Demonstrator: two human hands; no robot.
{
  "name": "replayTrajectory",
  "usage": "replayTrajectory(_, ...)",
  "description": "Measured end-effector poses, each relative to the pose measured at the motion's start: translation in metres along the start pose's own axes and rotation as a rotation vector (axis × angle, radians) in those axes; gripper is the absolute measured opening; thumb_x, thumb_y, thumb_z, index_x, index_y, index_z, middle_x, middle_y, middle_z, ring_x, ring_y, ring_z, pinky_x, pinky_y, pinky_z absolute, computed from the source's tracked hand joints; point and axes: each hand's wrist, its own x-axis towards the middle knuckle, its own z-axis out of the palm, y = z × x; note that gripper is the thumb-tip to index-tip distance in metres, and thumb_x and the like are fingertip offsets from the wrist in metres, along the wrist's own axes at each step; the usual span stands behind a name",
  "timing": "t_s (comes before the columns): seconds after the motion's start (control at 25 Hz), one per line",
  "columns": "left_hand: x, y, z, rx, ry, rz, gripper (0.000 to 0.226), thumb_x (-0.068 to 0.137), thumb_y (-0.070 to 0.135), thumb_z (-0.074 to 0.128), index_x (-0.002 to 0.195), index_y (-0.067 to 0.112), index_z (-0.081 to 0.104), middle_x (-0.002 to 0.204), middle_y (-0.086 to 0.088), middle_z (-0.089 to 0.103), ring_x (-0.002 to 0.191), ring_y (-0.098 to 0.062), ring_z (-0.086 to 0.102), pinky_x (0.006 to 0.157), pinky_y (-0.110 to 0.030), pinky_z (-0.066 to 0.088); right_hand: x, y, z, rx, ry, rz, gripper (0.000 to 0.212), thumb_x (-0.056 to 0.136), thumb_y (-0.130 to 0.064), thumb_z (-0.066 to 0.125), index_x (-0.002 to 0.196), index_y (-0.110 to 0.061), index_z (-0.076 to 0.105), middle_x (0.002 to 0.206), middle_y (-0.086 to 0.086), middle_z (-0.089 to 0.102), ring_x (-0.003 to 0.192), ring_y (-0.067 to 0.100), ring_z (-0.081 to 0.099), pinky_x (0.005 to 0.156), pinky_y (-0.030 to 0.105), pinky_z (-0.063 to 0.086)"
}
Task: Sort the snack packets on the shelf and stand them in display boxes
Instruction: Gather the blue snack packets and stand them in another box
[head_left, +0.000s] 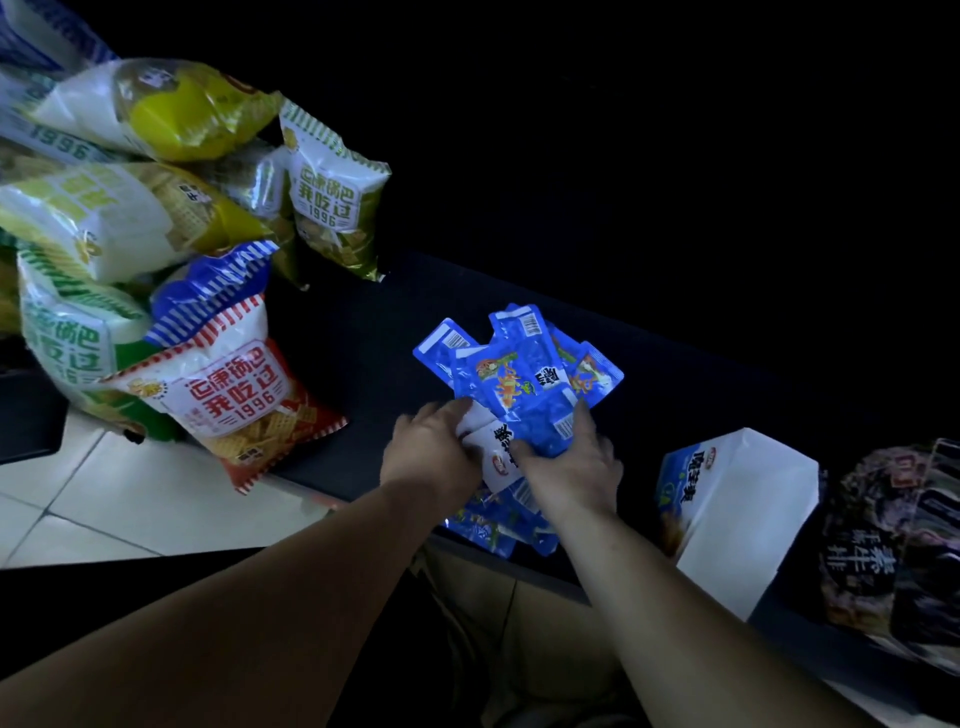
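I see glossy blue foil snack packets (524, 374) fanned out, lower ends meeting a small white cardboard display box (496, 452) on the black shelf (363, 332). Loose blue packets (488, 527) lie at its front edge; a taller white-and-blue carton (737, 499) stands to the right.

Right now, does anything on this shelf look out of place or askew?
Yes. The blue packets held between left hand and right hand fan out crookedly, not stacked. More loose packets lie scattered at the front edge of the shelf, and the red crisp bag leans out over that edge.

forearms (270, 587) — bare | trousers (524, 629) — pale khaki, loosely creased
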Motion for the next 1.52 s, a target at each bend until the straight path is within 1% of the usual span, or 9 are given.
replayTrajectory(0.24,-0.014,0.030,-0.006,0.027,-0.123,0.067,0.049,0.088,0.040,0.056,0.137,0.037,0.050,0.149,0.011,0.043,0.133,-0.028,0.043,0.109,-0.048,0.036,0.001,-0.006,-0.001,0.036,-0.051,-0.032,0.087,0.086,-0.037,0.068,0.156,-0.055,0.020,0.150,-0.012,0.047,0.133,0.023,0.038,0.102,0.036,0.044)
replayTrajectory(0.44,-0.005,0.043,-0.008,-0.793,-0.112,-0.099,0.054,0.086,-0.003,0.059,0.131,0.027,0.059,0.109,0.003,0.070,0.081,-0.006,0.071,0.063,-0.021,0.058,0.009,-0.010,-0.004,0.348,-0.136,0.109,0.091,0.064,-0.030,0.074,0.119,-0.088,0.032,0.136,-0.015,0.058,0.123,0.017,0.059,0.095,0.041,0.058)
replayTrajectory(0.56,0.002,0.037,-0.006,-0.850,-0.022,-0.148,0.047,0.091,-0.003,0.061,0.124,0.030,0.061,0.104,0.004,0.069,0.074,0.004,0.068,0.053,-0.008,0.049,0.009,-0.007,-0.005,0.264,-0.193,0.022,0.095,0.071,-0.012,0.071,0.138,-0.071,0.038,0.143,-0.018,0.049,0.129,0.019,0.053,0.096,0.042,0.057)
replayTrajectory(0.64,0.007,0.024,-0.008,-0.721,0.021,-0.092,0.036,0.089,0.014,0.068,0.119,0.034,0.062,0.110,0.001,0.070,0.086,-0.004,0.068,0.063,-0.018,0.058,0.011,-0.006,-0.007,0.176,-0.187,-0.014,0.088,0.076,-0.007,0.070,0.145,-0.056,0.044,0.148,-0.017,0.041,0.132,0.023,0.047,0.101,0.044,0.053)
replayTrajectory(0.76,0.002,-0.003,-0.020,0.002,0.013,0.082,0.048,0.074,0.032,0.076,0.119,0.033,0.059,0.116,0.004,0.063,0.104,-0.020,0.060,0.084,-0.039,0.056,0.007,-0.012,-0.008,0.109,-0.164,-0.029,0.079,0.082,-0.014,0.070,0.148,-0.050,0.045,0.152,-0.012,0.035,0.134,0.025,0.036,0.107,0.043,0.046)
replayTrajectory(1.0,-0.012,-0.018,-0.025,0.513,-0.084,0.215,0.072,0.072,0.048,0.082,0.132,0.033,0.046,0.126,0.005,0.051,0.120,-0.024,0.043,0.094,-0.039,0.037,0.001,-0.020,0.021,-0.317,-0.084,-0.109,0.087,0.083,-0.068,0.065,0.154,-0.056,0.017,0.168,0.002,0.007,0.146,0.032,0.017,0.114,0.052,0.028)
replayTrajectory(1.32,0.002,-0.047,-0.059,-0.128,0.108,-0.211,0.010,0.095,0.031,0.063,0.089,0.022,0.063,0.094,-0.002,0.067,0.080,-0.019,0.063,0.067,-0.029,0.051,0.015,-0.005,-0.008,-0.306,-0.127,-0.198,0.079,0.090,-0.050,0.071,0.155,-0.056,0.026,0.164,-0.005,0.016,0.145,0.026,0.018,0.105,0.047,0.045)
replayTrajectory(1.4,-0.005,-0.038,-0.055,-0.303,0.039,-0.151,0.015,0.096,0.025,0.062,0.081,0.022,0.066,0.086,-0.001,0.070,0.077,-0.017,0.065,0.065,-0.027,0.053,0.008,-0.006,-0.011,-0.261,-0.166,-0.202,0.081,0.088,-0.045,0.075,0.154,-0.054,0.029,0.166,-0.006,0.016,0.148,0.025,0.016,0.112,0.046,0.039)
replayTrajectory(1.52,-0.006,-0.034,-0.046,0.066,-0.094,0.127,0.021,0.095,0.019,0.058,0.078,0.031,0.061,0.092,0.009,0.065,0.087,-0.016,0.064,0.075,-0.032,0.057,0.002,0.001,-0.016,-0.202,-0.216,-0.185,0.091,0.085,-0.037,0.078,0.155,-0.056,0.023,0.169,-0.011,0.012,0.154,0.023,0.014,0.121,0.049,0.029)
